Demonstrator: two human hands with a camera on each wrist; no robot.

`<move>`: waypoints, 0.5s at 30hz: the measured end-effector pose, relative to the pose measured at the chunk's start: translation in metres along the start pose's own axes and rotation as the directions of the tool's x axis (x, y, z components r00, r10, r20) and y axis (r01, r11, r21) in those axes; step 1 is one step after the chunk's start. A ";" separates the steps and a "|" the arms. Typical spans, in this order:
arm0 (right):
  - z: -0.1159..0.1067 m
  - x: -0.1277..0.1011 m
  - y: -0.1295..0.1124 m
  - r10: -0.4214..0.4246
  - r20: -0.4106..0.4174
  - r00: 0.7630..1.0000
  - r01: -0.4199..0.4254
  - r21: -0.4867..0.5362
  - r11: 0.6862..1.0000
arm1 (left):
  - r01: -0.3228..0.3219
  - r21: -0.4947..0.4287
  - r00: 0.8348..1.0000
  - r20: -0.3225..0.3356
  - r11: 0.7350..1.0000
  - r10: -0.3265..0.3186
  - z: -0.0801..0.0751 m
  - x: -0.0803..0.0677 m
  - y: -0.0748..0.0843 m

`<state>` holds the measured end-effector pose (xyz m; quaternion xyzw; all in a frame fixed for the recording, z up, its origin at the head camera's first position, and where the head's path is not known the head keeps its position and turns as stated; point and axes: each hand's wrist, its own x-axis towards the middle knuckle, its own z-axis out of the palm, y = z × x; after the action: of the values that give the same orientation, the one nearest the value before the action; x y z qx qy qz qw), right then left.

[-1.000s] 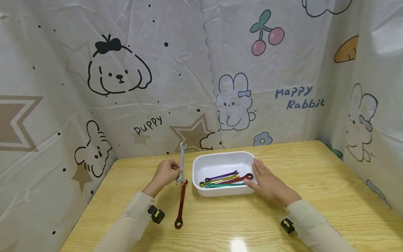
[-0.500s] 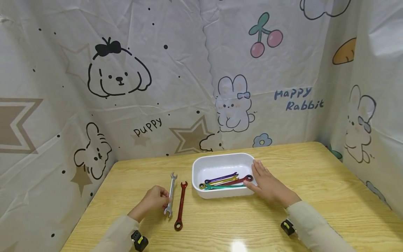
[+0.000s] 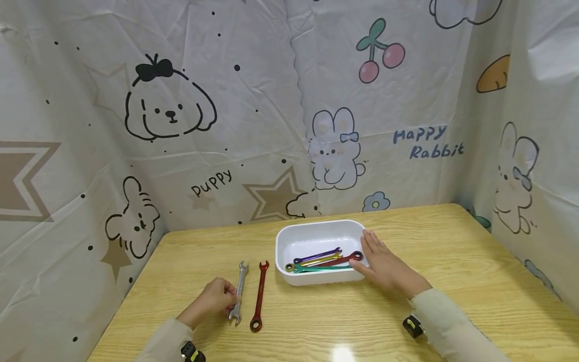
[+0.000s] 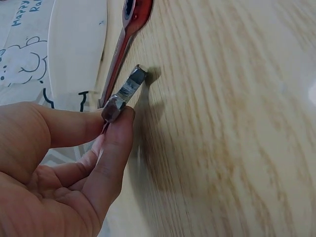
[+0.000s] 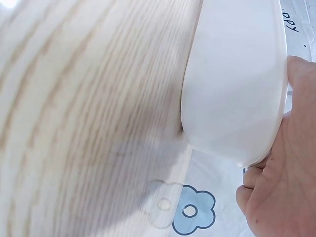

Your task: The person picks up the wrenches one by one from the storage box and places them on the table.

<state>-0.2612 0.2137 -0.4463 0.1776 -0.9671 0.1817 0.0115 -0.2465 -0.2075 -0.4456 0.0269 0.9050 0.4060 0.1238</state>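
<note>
My left hand (image 3: 212, 301) pinches a silver double open-end wrench (image 3: 241, 286) near its lower end, between thumb and fingers. In the left wrist view, one head of this wrench (image 4: 127, 91) points up from the fingertips, close over the wood. Just to its right lies a dark red combination wrench (image 3: 260, 296), ring end towards me. My right hand (image 3: 386, 264) rests against the right end of a white box (image 3: 316, 279), fingers extended and thumb over the rim. Purple (image 3: 316, 255), gold (image 3: 316, 260), red (image 3: 341, 260) and green (image 3: 321, 269) wrenches lie inside.
The wooden table (image 3: 362, 322) carries the box towards its back edge. A printed cloth (image 3: 253, 100) with cartoon figures hangs behind and along both sides.
My left hand has brought the silver wrench from above the table beside the box down and left, to the red wrench's left side. The right hand and box stay put.
</note>
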 end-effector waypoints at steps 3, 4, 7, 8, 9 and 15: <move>0.000 0.000 0.000 0.004 0.001 1.000 -0.004 -0.001 1.000 | 0.015 -0.003 1.000 -0.006 1.000 -0.015 0.001 -0.001 -0.001; 0.000 0.000 0.000 0.002 0.000 1.000 -0.002 0.000 1.000 | 0.016 -0.003 1.000 -0.008 1.000 -0.016 0.001 -0.001 -0.001; -0.001 0.000 -0.001 0.004 0.001 1.000 -0.004 -0.008 1.000 | 0.023 -0.005 1.000 -0.014 1.000 -0.024 0.001 -0.002 0.000; -0.001 0.000 -0.001 0.003 0.000 1.000 -0.003 -0.011 1.000 | 0.027 -0.006 1.000 -0.017 1.000 -0.027 0.001 -0.002 0.000; -0.001 0.000 -0.001 0.002 -0.002 1.000 -0.002 -0.011 1.000 | 0.030 -0.008 0.999 -0.019 1.000 -0.030 0.001 -0.002 0.000; 0.000 -0.001 0.000 0.004 -0.003 1.000 -0.004 -0.005 1.000 | 0.037 0.037 0.999 -0.033 0.999 -0.036 0.002 -0.002 0.001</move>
<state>-0.2606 0.2137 -0.4462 0.1752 -0.9679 0.1796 0.0133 -0.2437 -0.2059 -0.4457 0.0062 0.9147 0.3870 0.1161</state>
